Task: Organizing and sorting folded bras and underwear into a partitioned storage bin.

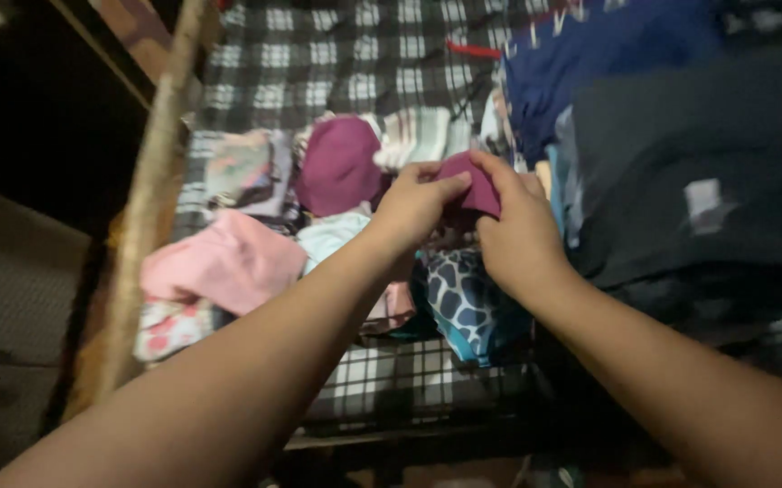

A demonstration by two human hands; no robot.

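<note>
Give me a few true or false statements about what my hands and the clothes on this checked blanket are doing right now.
1. Both hands pinch the small magenta cloth piece. True: the left hand and right hand each have a grip on it.
2. The folded pink garment lies right of the hands. False: it lies to their left, near the wooden rail.
3. A blue fabric with white giraffe-like patches lies below the hands. True.
4. The black-and-white checked blanket is plain red. False: it is a black-and-white check.
5. The large dark garment is in the left hand. False: it lies untouched at the right.
</note>
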